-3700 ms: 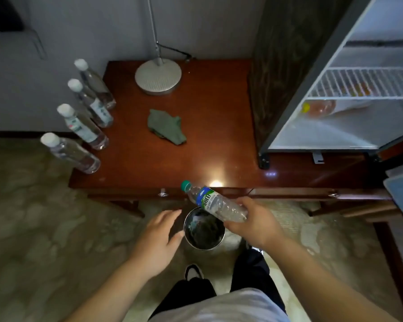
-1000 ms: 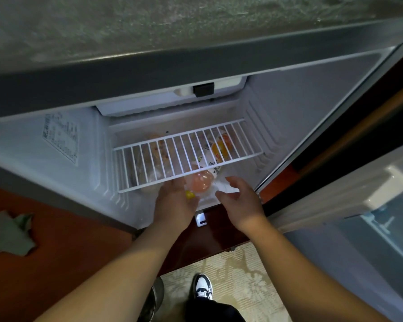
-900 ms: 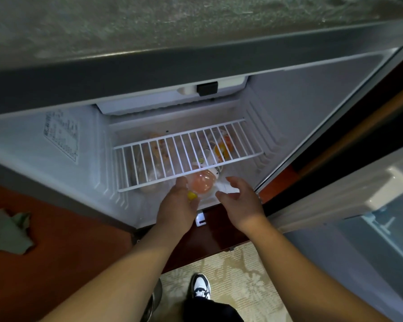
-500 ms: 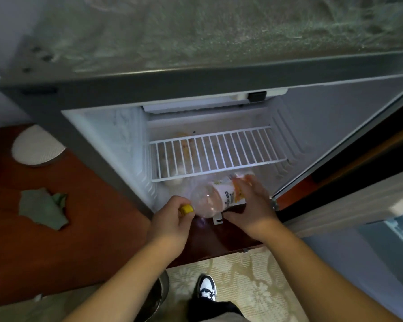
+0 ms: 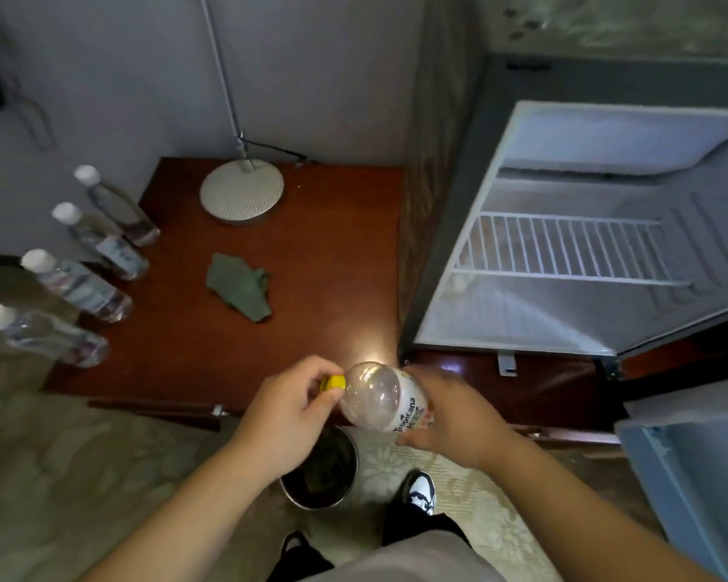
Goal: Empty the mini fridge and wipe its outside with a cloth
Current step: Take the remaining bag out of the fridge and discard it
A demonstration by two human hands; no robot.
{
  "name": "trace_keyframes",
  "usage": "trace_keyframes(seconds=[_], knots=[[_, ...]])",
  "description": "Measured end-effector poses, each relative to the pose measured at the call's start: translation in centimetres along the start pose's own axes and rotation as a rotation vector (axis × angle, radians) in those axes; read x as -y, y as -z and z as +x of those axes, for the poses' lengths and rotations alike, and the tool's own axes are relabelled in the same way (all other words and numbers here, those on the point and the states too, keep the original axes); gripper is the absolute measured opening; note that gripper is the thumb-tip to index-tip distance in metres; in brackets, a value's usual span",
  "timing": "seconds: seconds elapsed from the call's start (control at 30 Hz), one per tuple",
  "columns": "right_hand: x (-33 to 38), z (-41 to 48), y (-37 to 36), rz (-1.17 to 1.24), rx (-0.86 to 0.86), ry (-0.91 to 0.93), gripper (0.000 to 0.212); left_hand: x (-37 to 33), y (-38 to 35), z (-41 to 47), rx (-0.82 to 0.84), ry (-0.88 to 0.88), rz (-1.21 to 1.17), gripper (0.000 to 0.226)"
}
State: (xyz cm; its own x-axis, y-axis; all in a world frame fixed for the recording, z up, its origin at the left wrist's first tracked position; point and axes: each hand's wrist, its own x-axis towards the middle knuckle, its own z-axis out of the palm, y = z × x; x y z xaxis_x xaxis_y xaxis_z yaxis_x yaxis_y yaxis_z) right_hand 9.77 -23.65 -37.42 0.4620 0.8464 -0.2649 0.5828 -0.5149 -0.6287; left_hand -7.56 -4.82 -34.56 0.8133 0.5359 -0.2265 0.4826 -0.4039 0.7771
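Observation:
A clear juice bottle [image 5: 375, 394] with a white printed label lies sideways in front of me, above the table's front edge. My left hand [image 5: 286, 413] pinches its yellow cap [image 5: 333, 383]. My right hand [image 5: 450, 417] grips the labelled body. The mini fridge [image 5: 442, 228] stands open on the right of the wooden table [image 5: 320, 296], with a white wire shelf [image 5: 564, 247] inside; a small pale object shows at the shelf's left end. A green cloth [image 5: 238, 289] lies crumpled on the table.
Several water bottles [image 5: 80, 287] with white caps stand in a row along the table's left edge. A round lamp base [image 5: 241, 194] sits at the back. A metal bin [image 5: 322, 470] stands on the floor under my hands. The fridge door [image 5: 690, 468] hangs open at right.
The juice bottle came out from under the fridge's wire shelf, held in both hands. I stepped back, so the table, the cloth and the water bottles are in view again.

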Motion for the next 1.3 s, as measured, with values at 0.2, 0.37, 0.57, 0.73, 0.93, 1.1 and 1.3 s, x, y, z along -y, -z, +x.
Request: trace_keyframes(seconds=[0.2, 0.37, 0.57, 0.73, 0.93, 1.1, 1.3], knots=[[4.8, 1.3, -8.0, 0.076, 0.079, -0.028, 0.078, 5.5, 5.0, -4.7, -0.025, 0.026, 0.075, 0.019], [7.8, 1.4, -13.0, 0.116, 0.069, -0.068, 0.073, 9.2, 6.8, -7.1, 0.011, 0.032, 0.193, 0.015], [9.0, 1.5, -17.0, 0.114, 0.124, -0.173, 0.075, 11.0, 7.3, -7.9, 0.09, 0.042, 0.281, 0.014], [8.5, 1.8, -17.4, 0.086, 0.151, -0.215, 0.089, 11.8, 6.4, -6.8, 0.166, 0.08, 0.308, 0.04], [7.0, 0.1, -13.6, 0.142, 0.042, -0.259, 0.082, 10.3, 5.5, -5.7, 0.229, 0.034, 0.372, 0.056], [4.6, -2.7, -8.7, 0.214, -0.14, -0.326, 0.075, 6.9, 4.0, -3.5, 0.238, -0.099, 0.35, 0.055], [0.8, -5.0, -3.1, 0.258, -0.329, -0.388, 0.069, 1.3, 0.5, -0.3, 0.27, -0.255, 0.347, 0.053]])
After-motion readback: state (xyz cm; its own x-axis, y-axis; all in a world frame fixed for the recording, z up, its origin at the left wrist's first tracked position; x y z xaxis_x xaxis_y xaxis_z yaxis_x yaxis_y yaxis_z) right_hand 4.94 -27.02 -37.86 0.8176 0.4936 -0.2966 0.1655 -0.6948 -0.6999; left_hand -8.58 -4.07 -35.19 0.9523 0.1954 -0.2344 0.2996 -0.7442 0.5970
